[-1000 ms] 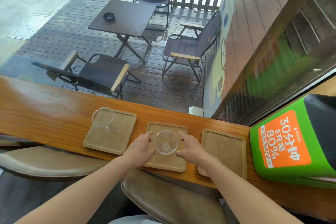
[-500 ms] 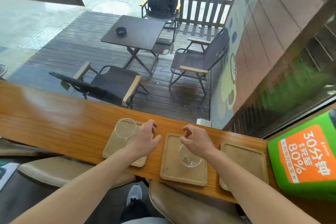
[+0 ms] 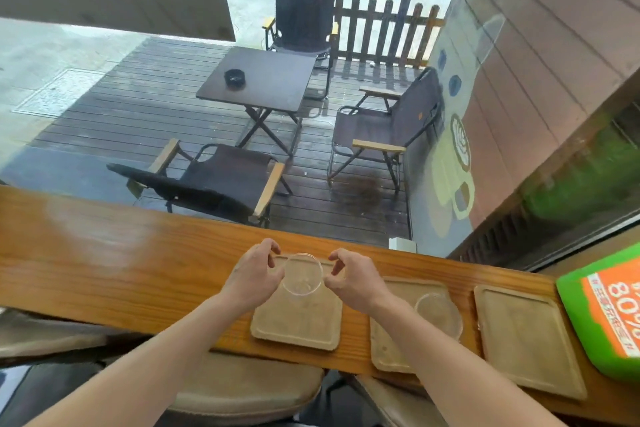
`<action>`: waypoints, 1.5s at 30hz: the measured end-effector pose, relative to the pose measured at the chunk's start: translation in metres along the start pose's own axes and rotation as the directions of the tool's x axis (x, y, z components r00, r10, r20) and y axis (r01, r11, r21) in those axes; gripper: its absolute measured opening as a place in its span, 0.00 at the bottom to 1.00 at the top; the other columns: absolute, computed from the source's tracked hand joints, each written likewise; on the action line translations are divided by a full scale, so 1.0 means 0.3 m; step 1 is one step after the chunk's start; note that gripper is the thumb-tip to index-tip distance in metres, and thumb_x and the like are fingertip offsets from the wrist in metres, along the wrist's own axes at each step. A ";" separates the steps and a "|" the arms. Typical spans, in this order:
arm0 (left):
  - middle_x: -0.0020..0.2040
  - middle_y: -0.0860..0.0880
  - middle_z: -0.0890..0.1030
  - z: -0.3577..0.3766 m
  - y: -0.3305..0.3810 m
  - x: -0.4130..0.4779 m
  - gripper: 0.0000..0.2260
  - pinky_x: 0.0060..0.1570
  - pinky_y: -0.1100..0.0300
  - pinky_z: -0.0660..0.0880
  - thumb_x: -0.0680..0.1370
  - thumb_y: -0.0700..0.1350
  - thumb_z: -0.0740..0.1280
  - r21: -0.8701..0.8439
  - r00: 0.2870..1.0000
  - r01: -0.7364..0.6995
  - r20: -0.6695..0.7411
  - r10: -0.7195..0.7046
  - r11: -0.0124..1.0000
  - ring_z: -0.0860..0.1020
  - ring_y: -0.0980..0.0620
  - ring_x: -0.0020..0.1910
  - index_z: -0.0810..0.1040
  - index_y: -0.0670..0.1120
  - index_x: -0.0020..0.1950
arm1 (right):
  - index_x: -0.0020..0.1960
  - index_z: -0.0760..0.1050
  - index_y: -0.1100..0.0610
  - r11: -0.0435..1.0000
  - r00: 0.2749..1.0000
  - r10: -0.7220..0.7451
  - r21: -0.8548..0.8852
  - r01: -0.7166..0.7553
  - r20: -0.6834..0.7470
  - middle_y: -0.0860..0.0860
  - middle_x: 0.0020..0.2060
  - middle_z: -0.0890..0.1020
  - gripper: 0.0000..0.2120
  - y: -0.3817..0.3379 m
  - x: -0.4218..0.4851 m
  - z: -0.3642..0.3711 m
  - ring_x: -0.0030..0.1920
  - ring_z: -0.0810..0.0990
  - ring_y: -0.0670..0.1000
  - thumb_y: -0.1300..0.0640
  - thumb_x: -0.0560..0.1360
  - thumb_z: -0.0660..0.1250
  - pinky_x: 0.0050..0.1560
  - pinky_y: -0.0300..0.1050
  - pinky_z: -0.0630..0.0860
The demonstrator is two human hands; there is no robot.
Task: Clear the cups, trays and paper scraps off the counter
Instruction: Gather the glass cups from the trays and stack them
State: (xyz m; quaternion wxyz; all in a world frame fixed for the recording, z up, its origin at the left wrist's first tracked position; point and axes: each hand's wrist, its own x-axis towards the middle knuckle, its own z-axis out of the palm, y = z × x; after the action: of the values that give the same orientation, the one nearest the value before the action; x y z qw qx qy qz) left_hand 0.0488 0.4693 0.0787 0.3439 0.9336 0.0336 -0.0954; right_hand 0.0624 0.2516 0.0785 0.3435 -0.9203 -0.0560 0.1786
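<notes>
Three flat wooden trays lie in a row on the wooden counter (image 3: 104,263). On the left tray (image 3: 298,329), near its far edge, stands a clear plastic cup (image 3: 302,276). My left hand (image 3: 254,276) pinches its rim from the left and my right hand (image 3: 353,279) pinches it from the right. A second clear cup (image 3: 438,314) stands on the middle tray (image 3: 388,354), just right of my right forearm. The right tray (image 3: 523,336) has nothing on it. No paper scraps show.
A green box with an orange label (image 3: 606,308) sits on the counter at the far right, beside the right tray. Padded stools (image 3: 242,388) stand below the near edge. A window behind the counter shows a patio table and chairs.
The view has shifted left. My right hand left the cup on the middle tray and moved over to the left tray's cup. Both hands have closed on that cup's rim.
</notes>
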 end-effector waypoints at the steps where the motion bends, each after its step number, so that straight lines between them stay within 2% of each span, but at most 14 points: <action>1: 0.45 0.55 0.76 -0.007 -0.028 0.007 0.12 0.38 0.66 0.72 0.77 0.45 0.70 0.006 1.000 0.007 0.004 -0.007 1.000 0.77 0.56 0.42 0.72 0.52 0.57 | 0.67 0.73 0.52 1.000 1.000 0.011 -0.007 -0.011 0.002 0.44 0.50 0.77 0.22 -0.004 0.004 0.018 0.50 0.76 0.45 0.50 0.75 0.71 0.44 0.34 0.71; 6: 0.46 0.57 0.76 -0.003 -0.119 0.029 0.13 0.37 0.68 0.69 0.77 0.46 0.71 -0.002 0.997 0.048 0.064 -0.047 0.999 0.76 0.57 0.44 0.72 0.53 0.57 | 0.70 0.69 0.53 0.990 0.991 0.128 -0.052 -0.130 -0.029 0.47 0.57 0.77 0.28 0.007 0.029 0.087 0.54 0.76 0.47 0.55 0.72 0.73 0.53 0.45 0.78; 11: 0.48 0.56 0.76 0.032 -0.172 0.064 0.15 0.39 0.68 0.71 0.76 0.44 0.72 -0.006 0.984 0.094 0.153 -0.092 0.996 0.76 0.57 0.46 0.72 0.51 0.61 | 0.72 0.66 0.52 0.971 0.972 0.235 -0.050 -0.235 -0.007 0.49 0.61 0.75 0.33 0.022 0.058 0.135 0.53 0.74 0.49 0.60 0.70 0.72 0.53 0.46 0.77; 16: 0.53 0.53 0.76 0.083 -0.181 0.089 0.22 0.48 0.60 0.79 0.74 0.40 0.72 -0.007 0.959 0.165 0.236 -0.159 0.986 0.77 0.54 0.50 0.72 0.48 0.66 | 0.75 0.60 0.52 0.959 0.957 0.284 -0.015 -0.283 0.057 0.50 0.68 0.69 0.37 0.037 0.067 0.175 0.53 0.73 0.50 0.62 0.70 0.71 0.48 0.42 0.73; 21: 0.70 0.47 0.72 0.113 -0.172 0.107 0.36 0.52 0.54 0.81 0.73 0.40 0.75 -0.005 0.932 0.183 0.319 -0.172 0.983 0.77 0.46 0.61 0.61 0.50 0.77 | 0.79 0.52 0.52 0.943 0.945 0.320 0.071 -0.325 0.073 0.52 0.77 0.61 0.45 0.030 0.059 0.213 0.71 0.69 0.56 0.62 0.71 0.74 0.61 0.44 0.71; 24: 0.72 0.47 0.71 0.119 -0.169 0.113 0.39 0.54 0.52 0.81 0.73 0.40 0.75 -0.014 0.924 0.198 0.337 -0.182 0.980 0.77 0.46 0.62 0.59 0.53 0.78 | 0.74 0.58 0.51 0.927 0.940 0.333 0.160 -0.340 0.069 0.54 0.70 0.68 0.38 0.017 0.059 0.237 0.57 0.75 0.53 0.64 0.71 0.73 0.48 0.40 0.75; 26: 0.72 0.47 0.71 0.119 -0.170 0.122 0.39 0.54 0.52 0.81 0.73 0.38 0.75 -0.034 0.924 0.214 0.332 -0.191 0.976 0.78 0.47 0.61 0.59 0.54 0.78 | 0.72 0.62 0.49 0.918 0.941 0.333 0.205 -0.338 0.059 0.52 0.65 0.71 0.33 0.007 0.063 0.252 0.52 0.75 0.50 0.64 0.72 0.72 0.42 0.38 0.74; 29: 0.71 0.47 0.73 0.122 -0.171 0.122 0.38 0.51 0.55 0.82 0.73 0.37 0.75 -0.073 0.923 0.236 0.330 -0.200 0.969 0.78 0.50 0.57 0.61 0.56 0.77 | 0.72 0.63 0.49 0.907 0.940 0.339 0.250 -0.338 0.041 0.51 0.62 0.74 0.32 -0.004 0.066 0.269 0.57 0.75 0.52 0.62 0.73 0.72 0.52 0.45 0.76; 31: 0.70 0.47 0.73 0.128 -0.169 0.112 0.37 0.49 0.57 0.82 0.73 0.37 0.75 -0.078 0.920 0.220 0.349 -0.180 0.972 0.77 0.52 0.54 0.63 0.56 0.76 | 0.71 0.63 0.49 0.890 0.935 0.350 0.293 -0.349 0.049 0.50 0.61 0.74 0.31 -0.011 0.060 0.277 0.57 0.77 0.53 0.61 0.73 0.72 0.54 0.50 0.79; 34: 0.68 0.49 0.74 0.136 -0.164 0.099 0.34 0.45 0.56 0.83 0.73 0.40 0.75 -0.132 0.913 0.229 0.374 -0.166 0.964 0.80 0.53 0.48 0.65 0.56 0.75 | 0.71 0.64 0.49 0.872 0.941 0.336 0.363 -0.329 0.043 0.50 0.60 0.75 0.31 -0.017 0.047 0.282 0.54 0.78 0.51 0.59 0.72 0.74 0.50 0.47 0.80; 36: 0.67 0.49 0.74 0.137 -0.155 0.096 0.33 0.43 0.56 0.83 0.73 0.42 0.76 -0.173 0.918 0.233 0.364 -0.158 0.957 0.82 0.51 0.48 0.66 0.55 0.74 | 0.71 0.64 0.49 0.871 0.948 0.319 0.390 -0.300 0.017 0.49 0.61 0.75 0.33 -0.017 0.039 0.273 0.57 0.76 0.50 0.57 0.72 0.75 0.51 0.42 0.77; 39: 0.67 0.50 0.74 0.140 -0.132 0.095 0.33 0.41 0.60 0.82 0.73 0.43 0.76 -0.222 0.927 0.211 0.353 -0.123 0.952 0.81 0.51 0.51 0.66 0.56 0.74 | 0.71 0.63 0.49 0.864 0.954 0.300 0.421 -0.276 0.011 0.48 0.62 0.73 0.33 -0.011 0.021 0.238 0.54 0.74 0.46 0.58 0.72 0.75 0.42 0.33 0.71; 43: 0.66 0.52 0.74 0.138 -0.064 0.110 0.33 0.40 0.61 0.81 0.72 0.43 0.76 -0.270 0.943 0.138 0.330 -0.044 0.953 0.79 0.51 0.55 0.67 0.58 0.72 | 0.70 0.64 0.49 0.872 0.955 0.292 0.425 -0.245 -0.048 0.46 0.59 0.74 0.32 0.009 0.004 0.168 0.53 0.78 0.47 0.58 0.71 0.75 0.43 0.35 0.73; 45: 0.65 0.52 0.74 0.143 -0.017 0.121 0.33 0.41 0.60 0.83 0.72 0.42 0.76 -0.260 0.947 0.085 0.320 0.003 0.962 0.80 0.50 0.53 0.67 0.57 0.72 | 0.70 0.65 0.49 0.861 0.946 0.310 0.449 -0.239 -0.091 0.46 0.58 0.75 0.32 0.023 -0.015 0.128 0.53 0.79 0.48 0.58 0.71 0.75 0.48 0.42 0.79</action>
State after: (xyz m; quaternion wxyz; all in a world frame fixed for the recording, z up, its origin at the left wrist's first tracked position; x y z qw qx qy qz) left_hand 0.0769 0.4452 0.0363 0.4668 0.8494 0.0102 -0.2460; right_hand 0.0439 0.2688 0.0484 0.5130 -0.8310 0.1445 0.1595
